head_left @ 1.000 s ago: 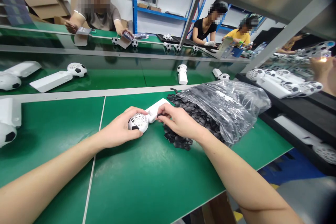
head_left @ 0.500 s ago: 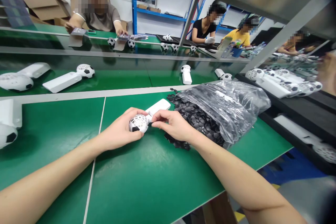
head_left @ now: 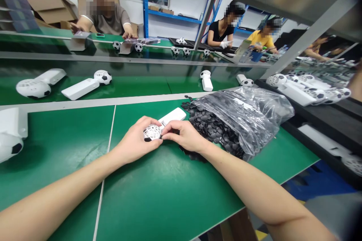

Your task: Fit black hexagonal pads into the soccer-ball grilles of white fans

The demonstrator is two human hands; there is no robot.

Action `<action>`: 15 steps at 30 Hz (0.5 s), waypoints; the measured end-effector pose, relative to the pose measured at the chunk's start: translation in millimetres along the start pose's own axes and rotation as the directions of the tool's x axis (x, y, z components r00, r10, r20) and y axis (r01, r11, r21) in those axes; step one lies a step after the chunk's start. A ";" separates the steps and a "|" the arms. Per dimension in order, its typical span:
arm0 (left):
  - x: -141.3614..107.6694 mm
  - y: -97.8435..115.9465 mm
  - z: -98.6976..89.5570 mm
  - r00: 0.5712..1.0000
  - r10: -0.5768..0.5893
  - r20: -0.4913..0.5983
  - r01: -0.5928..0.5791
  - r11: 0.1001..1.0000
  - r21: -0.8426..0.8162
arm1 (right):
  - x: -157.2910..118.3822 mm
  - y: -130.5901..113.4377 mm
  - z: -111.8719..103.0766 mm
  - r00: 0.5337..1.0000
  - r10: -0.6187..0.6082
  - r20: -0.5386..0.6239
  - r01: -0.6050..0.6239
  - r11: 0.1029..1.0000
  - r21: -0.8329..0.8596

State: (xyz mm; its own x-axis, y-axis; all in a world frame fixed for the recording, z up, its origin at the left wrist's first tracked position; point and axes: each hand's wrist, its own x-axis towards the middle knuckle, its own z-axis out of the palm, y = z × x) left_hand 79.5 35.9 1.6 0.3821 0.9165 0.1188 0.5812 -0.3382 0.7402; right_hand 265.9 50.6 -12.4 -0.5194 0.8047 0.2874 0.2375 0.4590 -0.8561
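My left hand (head_left: 138, 140) is closed round the round head of a white handheld fan (head_left: 173, 116) patterned like a football. Its openwork grille (head_left: 152, 131) faces up between thumb and fingers, and the handle points away to the right, over the green table. At the right edge of the head, my right hand (head_left: 184, 134) pinches a small black piece (head_left: 161, 136), mostly hidden by the fingertips. Just beyond that hand, many loose black plastic pieces (head_left: 210, 128) spill from a clear plastic bag (head_left: 260, 116).
Several football fans lie on the green belt (head_left: 141, 84) past the table's pale edge. Another fan (head_left: 14, 135) rests at the table's left. Black trays (head_left: 319, 116) with fans stand right. Co-workers (head_left: 109, 17) sit across a farther line.
My right fingertips have come closer against the fan's head with the black piece. Fans on the near belt have shifted right; balls on the far line have moved slightly left.
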 end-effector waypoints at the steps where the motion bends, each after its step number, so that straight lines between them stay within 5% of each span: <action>1: 0.0 -0.2 0.3 1.000 0.001 0.005 -0.001 1.000 0.003 | 0.1 0.2 0.4 1.000 0.002 -0.003 -0.002 1.000 0.000; 15: 0.5 -1.4 5.2 0.996 0.060 -0.065 -0.060 0.998 0.012 | 2.2 1.2 2.7 0.999 0.029 -0.036 -0.027 0.998 0.057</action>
State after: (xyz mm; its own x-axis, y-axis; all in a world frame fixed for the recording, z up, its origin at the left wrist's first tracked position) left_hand 82.6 35.7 -2.8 0.3686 0.9064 0.2063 0.5656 -0.3948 0.7240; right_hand 262.8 51.9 -14.0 -0.4826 0.8306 0.2779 0.2043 0.4153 -0.8864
